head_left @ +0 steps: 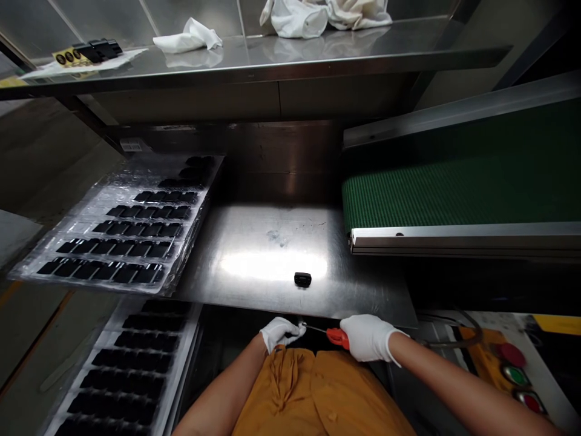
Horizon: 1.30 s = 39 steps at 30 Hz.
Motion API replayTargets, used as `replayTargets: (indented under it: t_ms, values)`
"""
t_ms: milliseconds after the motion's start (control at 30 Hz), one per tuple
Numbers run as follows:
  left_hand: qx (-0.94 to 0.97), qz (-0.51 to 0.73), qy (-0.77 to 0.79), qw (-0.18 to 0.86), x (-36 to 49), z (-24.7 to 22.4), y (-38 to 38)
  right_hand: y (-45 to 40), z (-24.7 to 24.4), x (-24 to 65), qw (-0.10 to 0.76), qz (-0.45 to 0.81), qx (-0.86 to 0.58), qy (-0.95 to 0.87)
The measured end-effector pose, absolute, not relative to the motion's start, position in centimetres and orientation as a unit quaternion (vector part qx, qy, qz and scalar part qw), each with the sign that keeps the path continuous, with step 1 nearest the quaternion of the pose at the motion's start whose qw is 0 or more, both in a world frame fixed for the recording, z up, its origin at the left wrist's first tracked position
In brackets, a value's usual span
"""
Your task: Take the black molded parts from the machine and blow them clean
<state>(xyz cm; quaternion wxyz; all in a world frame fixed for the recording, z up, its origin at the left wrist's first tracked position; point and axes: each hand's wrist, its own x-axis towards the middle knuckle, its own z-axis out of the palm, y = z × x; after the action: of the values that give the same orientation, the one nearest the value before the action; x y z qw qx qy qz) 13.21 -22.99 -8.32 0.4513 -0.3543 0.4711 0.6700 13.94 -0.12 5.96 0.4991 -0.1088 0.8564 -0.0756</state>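
Observation:
My right hand (368, 338), in a white glove, is closed round the orange-red handle of a thin-shafted hand tool (336, 336). The metal shaft points left toward my left hand (280, 333), also gloved in white. Its fingers are pinched together near the shaft's tip, around something too small to make out. Both hands are close to my body, just off the front edge of the steel table (254, 242). A small black plastic part (302, 279) lies on the table beyond them.
Clear trays (68, 233) of black parts sit at left, with more trays (120, 339) below. A green conveyor belt (454, 175) stands at right, above a control box with buttons (511, 363). White cloths (188, 37) and black parts (102, 49) lie on the steel shelf (254, 68).

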Motion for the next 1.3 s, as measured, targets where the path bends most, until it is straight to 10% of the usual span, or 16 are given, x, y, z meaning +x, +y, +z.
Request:
replayTargets:
  t_ms: [1300]
  values:
    - [0.035, 0.44, 0.811, 0.385, 13.5, -9.5, -23.3, 0.7, 5.2, 14.7, 0.501, -0.104, -0.112, 0.852]
